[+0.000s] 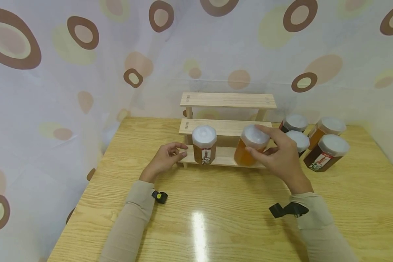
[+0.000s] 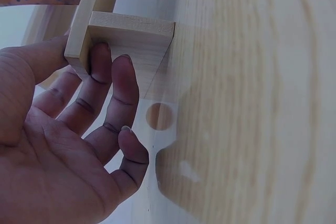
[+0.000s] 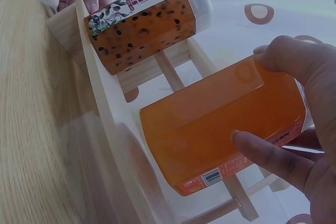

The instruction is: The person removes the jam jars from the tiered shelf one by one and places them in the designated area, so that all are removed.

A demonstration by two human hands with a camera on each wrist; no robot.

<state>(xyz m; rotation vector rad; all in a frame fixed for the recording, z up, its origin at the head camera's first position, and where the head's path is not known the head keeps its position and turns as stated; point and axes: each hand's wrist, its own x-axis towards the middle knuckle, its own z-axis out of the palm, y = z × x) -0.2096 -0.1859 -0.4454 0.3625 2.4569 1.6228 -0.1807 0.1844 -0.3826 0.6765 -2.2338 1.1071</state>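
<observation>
A small wooden step rack [image 1: 227, 100] with three levels stands at the back of the table. My left hand [image 1: 165, 158] grips the left end of its bottom shelf; in the left wrist view the fingers [image 2: 125, 82] curl around the shelf end [image 2: 79, 40]. With thumb and fingers, my right hand [image 1: 281, 156] holds a jar of clear orange contents [image 1: 245, 153] near its white lid, over the right part of the bottom shelf. This jar [image 3: 220, 124] leans slightly. On the same shelf, further left, stands a jar with dark seeds in orange contents [image 3: 144, 30].
Several more lidded jars stand on the table right of the rack, among them a dark one with a red-and-white label [image 1: 325, 153] and an amber one [image 1: 327, 129]. A patterned cloth [image 1: 216, 54] hangs behind the wood-grain table [image 1: 235, 218].
</observation>
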